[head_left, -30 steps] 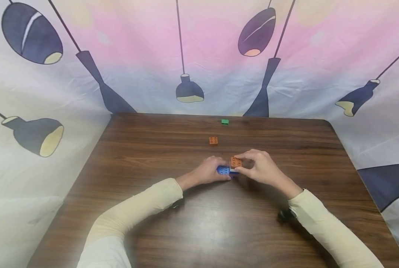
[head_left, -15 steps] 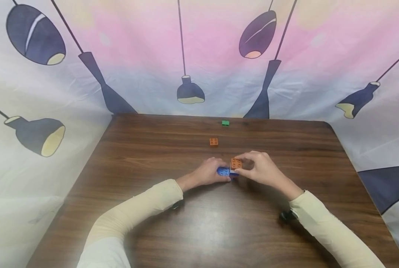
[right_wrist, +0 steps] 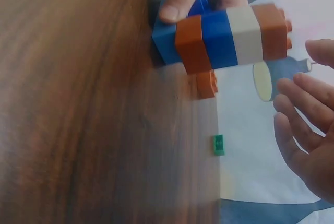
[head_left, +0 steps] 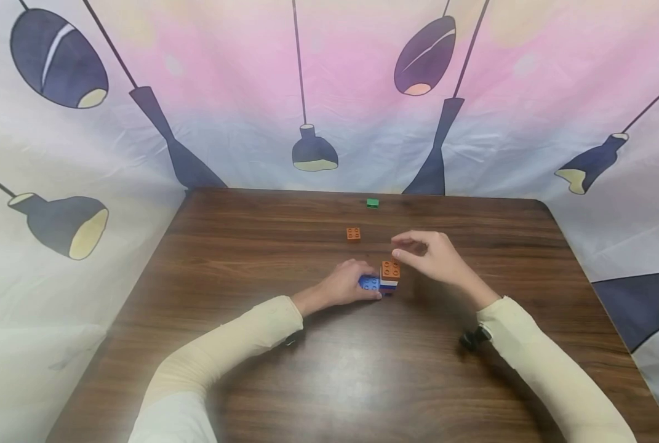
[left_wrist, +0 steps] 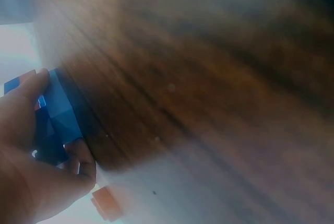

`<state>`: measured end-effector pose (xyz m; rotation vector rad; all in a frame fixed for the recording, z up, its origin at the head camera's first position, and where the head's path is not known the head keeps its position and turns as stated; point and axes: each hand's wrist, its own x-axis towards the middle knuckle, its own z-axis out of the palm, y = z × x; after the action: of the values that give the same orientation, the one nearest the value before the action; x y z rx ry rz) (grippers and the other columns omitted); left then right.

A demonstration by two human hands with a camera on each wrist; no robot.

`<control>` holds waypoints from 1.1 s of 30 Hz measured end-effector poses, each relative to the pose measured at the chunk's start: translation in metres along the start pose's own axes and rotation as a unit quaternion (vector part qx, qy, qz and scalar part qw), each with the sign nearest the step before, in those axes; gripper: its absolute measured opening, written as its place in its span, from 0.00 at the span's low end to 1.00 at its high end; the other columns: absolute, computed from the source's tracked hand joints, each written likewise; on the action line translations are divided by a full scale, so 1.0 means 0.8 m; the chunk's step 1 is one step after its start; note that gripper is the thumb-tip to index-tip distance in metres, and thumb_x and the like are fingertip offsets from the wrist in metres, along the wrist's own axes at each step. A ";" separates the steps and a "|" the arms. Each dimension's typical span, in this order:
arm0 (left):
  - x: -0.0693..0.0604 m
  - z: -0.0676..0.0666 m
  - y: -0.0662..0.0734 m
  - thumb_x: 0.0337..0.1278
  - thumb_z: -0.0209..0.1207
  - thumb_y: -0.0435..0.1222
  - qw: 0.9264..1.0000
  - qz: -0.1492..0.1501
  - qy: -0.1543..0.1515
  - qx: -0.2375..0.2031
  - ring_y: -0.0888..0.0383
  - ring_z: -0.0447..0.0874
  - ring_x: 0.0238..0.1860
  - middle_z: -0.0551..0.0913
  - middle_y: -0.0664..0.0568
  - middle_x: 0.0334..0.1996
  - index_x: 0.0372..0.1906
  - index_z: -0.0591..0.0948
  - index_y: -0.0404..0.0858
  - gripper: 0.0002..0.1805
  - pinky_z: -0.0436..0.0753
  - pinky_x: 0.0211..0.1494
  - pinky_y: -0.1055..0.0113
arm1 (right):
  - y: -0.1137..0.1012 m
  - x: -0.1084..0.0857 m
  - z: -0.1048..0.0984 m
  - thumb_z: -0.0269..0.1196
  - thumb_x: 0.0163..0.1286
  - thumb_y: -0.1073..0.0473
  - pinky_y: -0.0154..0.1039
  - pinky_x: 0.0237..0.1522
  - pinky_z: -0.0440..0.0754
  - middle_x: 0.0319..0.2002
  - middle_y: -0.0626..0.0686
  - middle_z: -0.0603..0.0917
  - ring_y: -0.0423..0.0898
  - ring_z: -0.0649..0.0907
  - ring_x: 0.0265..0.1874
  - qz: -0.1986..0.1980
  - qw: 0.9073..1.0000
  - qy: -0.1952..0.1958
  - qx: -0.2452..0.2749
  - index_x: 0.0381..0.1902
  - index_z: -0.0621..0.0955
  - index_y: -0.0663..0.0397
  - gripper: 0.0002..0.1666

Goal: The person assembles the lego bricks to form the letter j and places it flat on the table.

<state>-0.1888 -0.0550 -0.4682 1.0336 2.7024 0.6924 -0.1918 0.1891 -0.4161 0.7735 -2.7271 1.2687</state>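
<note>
The left hand (head_left: 344, 284) grips blue bricks (head_left: 370, 282) at the base of a stack, thumb and fingers on either side; the left wrist view shows its fingers round a blue brick (left_wrist: 61, 112). From the base rises a column that, in the right wrist view, runs orange (right_wrist: 192, 44), blue (right_wrist: 219, 37), white (right_wrist: 245, 34) and orange at the top (right_wrist: 270, 31). Just above and right of the column's orange top brick (head_left: 391, 269), the right hand (head_left: 437, 261) hangs with relaxed fingers, touching nothing. In the right wrist view that hand (right_wrist: 313, 125) is apart from the stack.
Beyond the hands, a loose orange brick (head_left: 353, 234) lies on the wooden table (head_left: 251, 246). A small green brick (head_left: 372, 203) lies near the table's far edge. A cloth printed with lamps (head_left: 351, 74) hangs behind and beside the table.
The right hand has let go of the top orange brick and moved up and slightly away from it. That brick stays on the column, and the left hand has kept its grip.
</note>
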 end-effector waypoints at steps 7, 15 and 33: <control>-0.001 -0.001 0.001 0.57 0.71 0.52 1.000 -0.001 0.000 0.000 0.58 0.81 0.45 0.87 0.52 0.48 0.58 0.84 0.39 0.29 0.78 0.50 0.65 | 0.012 0.028 0.003 0.69 0.70 0.46 0.51 0.50 0.84 0.49 0.51 0.89 0.49 0.87 0.49 0.009 1.000 -0.014 -0.017 0.55 0.85 0.56 0.24; -0.001 0.000 0.002 0.58 0.71 0.52 1.000 -0.006 0.001 0.006 0.57 0.81 0.48 0.87 0.52 0.50 0.58 0.85 0.40 0.28 0.77 0.52 0.63 | 0.026 0.065 0.015 0.70 0.68 0.46 0.53 0.53 0.83 0.53 0.55 0.88 0.52 0.85 0.52 -0.010 0.998 -0.051 -0.023 0.58 0.84 0.56 0.27; -0.001 -0.001 0.002 0.58 0.71 0.52 1.000 -0.003 0.001 0.010 0.57 0.82 0.49 0.87 0.52 0.50 0.57 0.85 0.41 0.27 0.79 0.53 0.62 | 0.053 0.114 0.061 0.73 0.66 0.49 0.53 0.56 0.83 0.58 0.56 0.85 0.54 0.85 0.54 0.008 0.997 -0.073 -0.009 0.63 0.81 0.56 0.31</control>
<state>-0.1873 -0.0549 -0.4665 1.0300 2.7194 0.6663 -0.2821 0.1381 -0.4573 0.8776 -2.8604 1.2356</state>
